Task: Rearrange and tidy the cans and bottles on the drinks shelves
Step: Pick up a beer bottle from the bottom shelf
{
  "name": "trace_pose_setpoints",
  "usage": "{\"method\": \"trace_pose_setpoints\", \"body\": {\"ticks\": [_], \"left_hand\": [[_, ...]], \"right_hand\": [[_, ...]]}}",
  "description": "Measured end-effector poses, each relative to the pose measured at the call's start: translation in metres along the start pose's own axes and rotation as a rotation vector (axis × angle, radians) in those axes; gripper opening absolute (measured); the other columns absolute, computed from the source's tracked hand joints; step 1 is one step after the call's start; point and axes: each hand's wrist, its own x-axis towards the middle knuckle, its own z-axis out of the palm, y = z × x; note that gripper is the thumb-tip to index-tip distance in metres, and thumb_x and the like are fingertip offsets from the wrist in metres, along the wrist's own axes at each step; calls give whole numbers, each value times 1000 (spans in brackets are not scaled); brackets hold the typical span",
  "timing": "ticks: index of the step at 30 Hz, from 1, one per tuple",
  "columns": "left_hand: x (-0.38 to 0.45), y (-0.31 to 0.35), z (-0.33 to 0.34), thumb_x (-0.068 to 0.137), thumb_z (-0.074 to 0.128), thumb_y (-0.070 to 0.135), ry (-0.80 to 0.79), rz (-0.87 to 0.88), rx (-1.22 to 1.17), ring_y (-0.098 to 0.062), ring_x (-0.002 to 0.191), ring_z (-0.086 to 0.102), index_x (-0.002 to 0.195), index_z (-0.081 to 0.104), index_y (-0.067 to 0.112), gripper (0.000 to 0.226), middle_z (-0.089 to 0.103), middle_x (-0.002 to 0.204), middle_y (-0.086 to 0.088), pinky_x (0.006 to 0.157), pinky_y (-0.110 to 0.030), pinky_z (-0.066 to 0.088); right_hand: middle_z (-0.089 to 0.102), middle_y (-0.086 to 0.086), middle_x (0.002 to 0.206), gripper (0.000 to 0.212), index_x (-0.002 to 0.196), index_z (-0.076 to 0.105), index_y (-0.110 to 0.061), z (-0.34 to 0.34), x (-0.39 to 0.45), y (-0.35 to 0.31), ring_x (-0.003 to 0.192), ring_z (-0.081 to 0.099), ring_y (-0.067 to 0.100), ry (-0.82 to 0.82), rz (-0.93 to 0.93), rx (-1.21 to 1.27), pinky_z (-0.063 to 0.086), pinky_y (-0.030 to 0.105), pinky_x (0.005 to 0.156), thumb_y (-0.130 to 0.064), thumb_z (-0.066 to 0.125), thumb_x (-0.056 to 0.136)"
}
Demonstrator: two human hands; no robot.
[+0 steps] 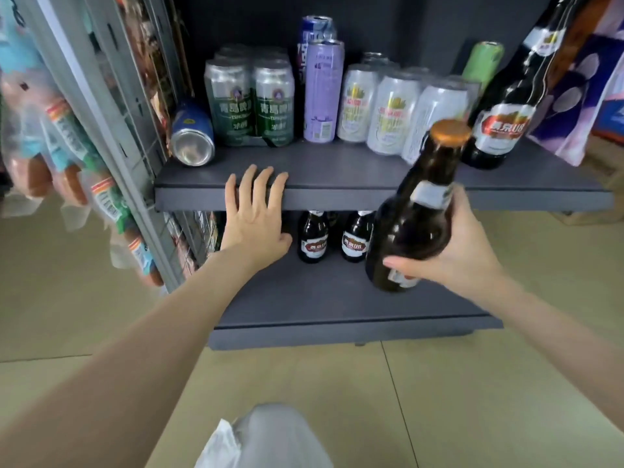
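At right of centre, a brown beer bottle [417, 211] tilts, its long axis running from base at lower left up to the gold cap at upper right. The right hand [462, 251] wraps its body. The left hand [255, 214], fingers straight, rests on the upper shelf [337, 170] edge, left of centre.

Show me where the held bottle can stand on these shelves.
Lower shelf: bare front, ahead of two standing beer bottles. Upper shelf: bare front strip by the left hand. Crowded behind: green cans, white cans.
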Motion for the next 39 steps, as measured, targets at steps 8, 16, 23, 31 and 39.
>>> {"method": "trace_pose_setpoints", "body": {"ticks": [8, 16, 23, 31, 39], "left_hand": [[-1, 6, 21, 69, 64, 46, 151, -8, 51, -38, 138, 18, 144, 21, 6, 95, 26, 147, -17, 112, -55, -1], [3, 13, 27, 72, 54, 56, 159, -58, 137, -38, 140, 12, 146, 15, 6, 97, 20, 149, -18, 111, -56, -4], [3, 12, 33, 65, 58, 44, 264, -53, 132, -41, 132, 30, 139, 33, 3, 88, 38, 139, -21, 110, -59, 8], [6, 9, 43, 65, 55, 40, 405, -35, 109, -41, 125, 40, 133, 41, 2, 79, 46, 133, -21, 109, -59, 16], [6, 6, 44, 64, 56, 36, 436, -21, 138, -39, 123, 44, 133, 43, 3, 77, 49, 131, -20, 108, -59, 19]], "right_hand": [[52, -11, 108, 82, 123, 38, -20, 93, 3, 140, 103, 48, 9, -193, 289, -99, 36, 23, 87, -23, 89, 58], [55, 8, 124, 84, 124, 36, -9, 159, 59, 189, 117, 51, 25, 99, 336, 71, 39, 29, 94, -20, 88, 60], [40, 14, 137, 95, 137, 28, -2, 185, 73, 195, 127, 39, 31, 189, 347, 68, 34, 42, 106, -21, 85, 64], [42, 16, 134, 88, 139, 28, -2, 191, 54, 200, 121, 46, 35, 174, 520, -23, 40, 48, 100, -22, 80, 71], [47, 19, 132, 82, 140, 27, 2, 195, 73, 202, 122, 47, 36, 166, 522, -188, 40, 47, 95, -23, 74, 79]]}}
